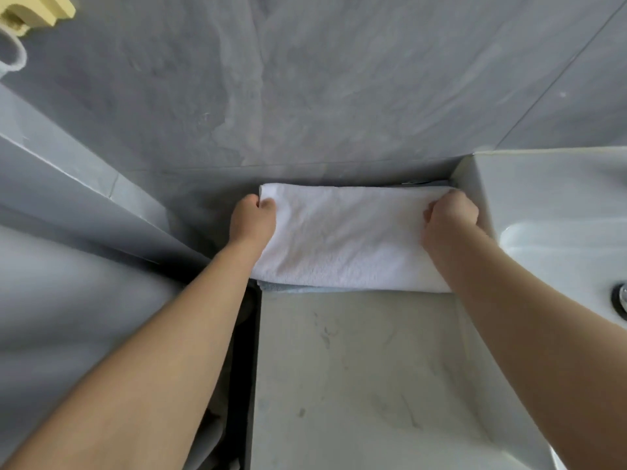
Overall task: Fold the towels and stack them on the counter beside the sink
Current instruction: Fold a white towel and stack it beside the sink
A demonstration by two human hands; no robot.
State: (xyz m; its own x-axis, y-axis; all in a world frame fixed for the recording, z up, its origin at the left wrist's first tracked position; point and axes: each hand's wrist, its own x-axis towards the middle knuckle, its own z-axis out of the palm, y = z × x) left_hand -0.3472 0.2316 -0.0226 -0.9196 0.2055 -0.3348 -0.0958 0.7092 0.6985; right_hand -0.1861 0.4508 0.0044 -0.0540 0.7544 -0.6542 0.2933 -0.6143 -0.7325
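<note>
White folded towel (346,239) is held at both short ends: left grip (252,217) and right grip (449,218) pinch its edges. Between the grips it rests on a bluish towel (288,288) on the tabletop (356,368), touching the sink (559,215). Stacking judged nearly complete; release remains.

The towel (349,239) lies folded at the back of the counter (356,368), against the wall (305,96). It rests on a second towel (291,288), of which only an edge shows under its near side. The sink (559,215) stands to the right of the counter, and the right end of the towel is just beside its wall. The drain (621,296) is in the sink, at the far right. The left hand (252,217) holds the left end of the towel, and the right hand (449,217) holds the right end. A holder (37,11) hangs on the wall, at the upper left.
</note>
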